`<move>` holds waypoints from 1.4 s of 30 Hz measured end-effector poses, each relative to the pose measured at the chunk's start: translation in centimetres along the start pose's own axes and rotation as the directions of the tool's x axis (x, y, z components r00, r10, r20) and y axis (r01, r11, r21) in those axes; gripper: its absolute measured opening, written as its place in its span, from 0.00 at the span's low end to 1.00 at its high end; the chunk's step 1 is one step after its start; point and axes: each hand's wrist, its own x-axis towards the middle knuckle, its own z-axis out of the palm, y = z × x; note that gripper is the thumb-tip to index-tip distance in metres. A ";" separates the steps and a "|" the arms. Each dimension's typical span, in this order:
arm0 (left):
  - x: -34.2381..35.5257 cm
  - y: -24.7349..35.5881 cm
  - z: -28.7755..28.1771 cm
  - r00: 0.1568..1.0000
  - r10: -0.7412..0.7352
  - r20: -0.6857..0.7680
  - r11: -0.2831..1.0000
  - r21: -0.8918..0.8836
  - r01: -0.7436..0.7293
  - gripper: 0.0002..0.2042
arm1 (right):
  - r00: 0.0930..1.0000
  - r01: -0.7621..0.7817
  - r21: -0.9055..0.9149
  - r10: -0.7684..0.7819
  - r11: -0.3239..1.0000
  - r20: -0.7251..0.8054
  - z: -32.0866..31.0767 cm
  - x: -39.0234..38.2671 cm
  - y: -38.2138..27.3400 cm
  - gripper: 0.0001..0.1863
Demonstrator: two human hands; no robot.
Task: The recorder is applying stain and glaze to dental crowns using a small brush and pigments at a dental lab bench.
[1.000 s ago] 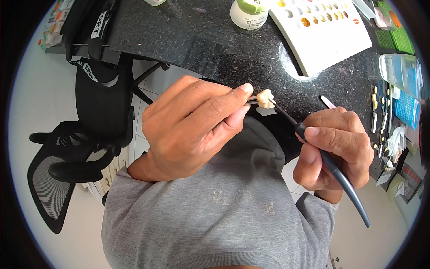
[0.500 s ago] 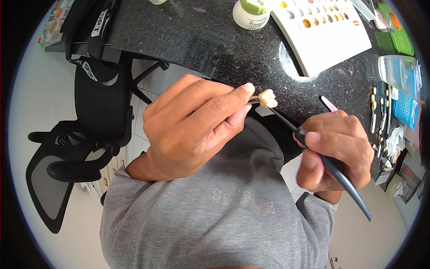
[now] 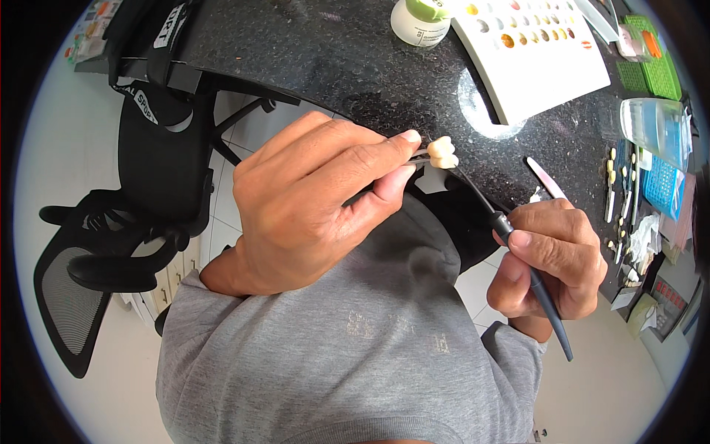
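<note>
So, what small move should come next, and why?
Perhaps a light stroke of the slim tool across the tooth-shaped piece: the right hand has the tip at or near the piece's lower edge, and the left hand holds it by metal prongs.

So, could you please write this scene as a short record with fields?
Left hand: grips a thin metal holder bearing a small cream tooth-shaped piece
Right hand: holds a slim dark tool
Tool tip: close to the piece; contact unclear
Surface: glossy speckled black tabletop
On it: white rectangular palette with coloured spots; white jar with green lid
</note>
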 end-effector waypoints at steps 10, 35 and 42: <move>-0.1 0.0 0.1 1.000 0.003 0.006 1.000 0.005 -0.003 0.13 | 0.998 0.017 0.001 -0.017 1.000 0.052 -0.1 0.2 0.2 0.10; -0.6 -1.2 1.6 0.977 0.110 -0.183 0.994 0.050 -0.102 0.15 | 0.996 -0.083 0.023 0.083 0.996 -0.035 0.1 0.6 -0.1 0.06; -0.5 -0.9 1.6 0.977 0.104 -0.186 0.994 0.060 -0.094 0.15 | 0.998 -0.052 0.003 0.052 0.999 0.048 -0.1 1.0 0.0 0.06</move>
